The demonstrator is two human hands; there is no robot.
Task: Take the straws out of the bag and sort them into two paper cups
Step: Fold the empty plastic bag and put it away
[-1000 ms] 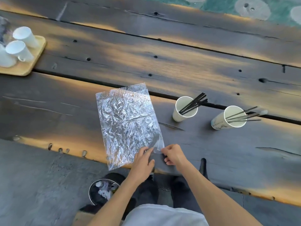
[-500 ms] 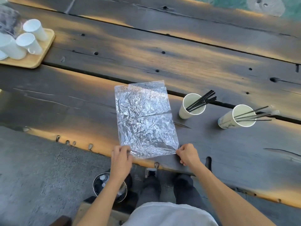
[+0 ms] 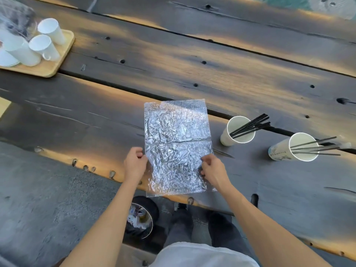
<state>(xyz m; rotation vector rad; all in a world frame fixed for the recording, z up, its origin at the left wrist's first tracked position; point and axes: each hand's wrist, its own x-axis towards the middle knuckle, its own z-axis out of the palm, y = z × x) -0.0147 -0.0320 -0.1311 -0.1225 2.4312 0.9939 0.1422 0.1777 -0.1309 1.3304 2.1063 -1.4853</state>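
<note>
A crinkled clear plastic bag [image 3: 176, 139] lies flat on the dark wooden table [image 3: 192, 64], its near end hanging over the table edge. My left hand [image 3: 134, 164] pinches the bag's left edge, and my right hand [image 3: 212, 170] pinches its right edge. To the right stand two white paper cups. The nearer cup [image 3: 238, 131] holds several black straws [image 3: 252, 125]. The farther right cup [image 3: 290, 148] holds several thin grey straws [image 3: 317, 146]. No straws show inside the bag.
A wooden tray [image 3: 55, 60] with several white cups [image 3: 45, 47] sits at the far left of the table. Below the table edge stands a round bin [image 3: 139, 220] with rubbish, beside my shoes [image 3: 181, 206] on the grey floor.
Both hands slid up from the bag's near corners to its side edges, and the bag's near end now hangs past the table edge. The view shifted right.
</note>
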